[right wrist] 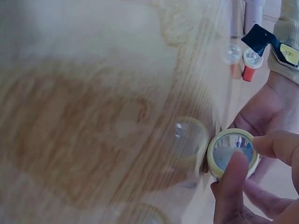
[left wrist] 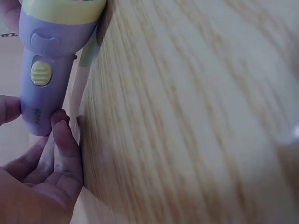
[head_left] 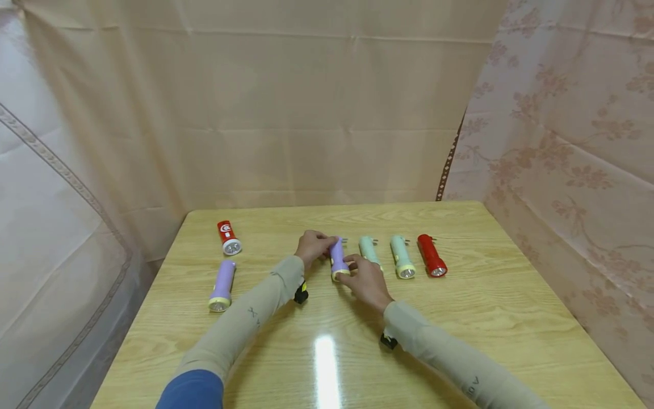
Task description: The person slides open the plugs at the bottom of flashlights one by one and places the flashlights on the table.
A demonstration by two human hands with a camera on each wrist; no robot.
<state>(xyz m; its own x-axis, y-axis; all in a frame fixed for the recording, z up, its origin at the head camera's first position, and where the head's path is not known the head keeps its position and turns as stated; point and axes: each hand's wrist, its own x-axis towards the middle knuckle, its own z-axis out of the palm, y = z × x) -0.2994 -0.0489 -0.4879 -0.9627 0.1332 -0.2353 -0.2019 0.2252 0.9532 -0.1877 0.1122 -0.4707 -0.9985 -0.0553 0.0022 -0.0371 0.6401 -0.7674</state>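
Both hands are on a purple flashlight (head_left: 337,258) with a pale yellow head, near the middle of the table. My left hand (head_left: 311,247) pinches its tail end between thumb and fingers; metal prongs stick out there. A yellow slide switch (left wrist: 41,73) shows on its side in the left wrist view. At the head end, my right hand (head_left: 369,282) holds the yellow rim (right wrist: 210,161), its thumb across the clear lens in the right wrist view. Just right of this hand lies a mint green flashlight (head_left: 367,247), its head partly hidden behind the hand.
Further right lie another mint green flashlight (head_left: 400,254) and a red one (head_left: 429,251). On the left side are a red flashlight with a white head (head_left: 226,233) and a second purple flashlight (head_left: 223,281). Curtains (head_left: 317,113) hang around the wooden table (head_left: 276,363).
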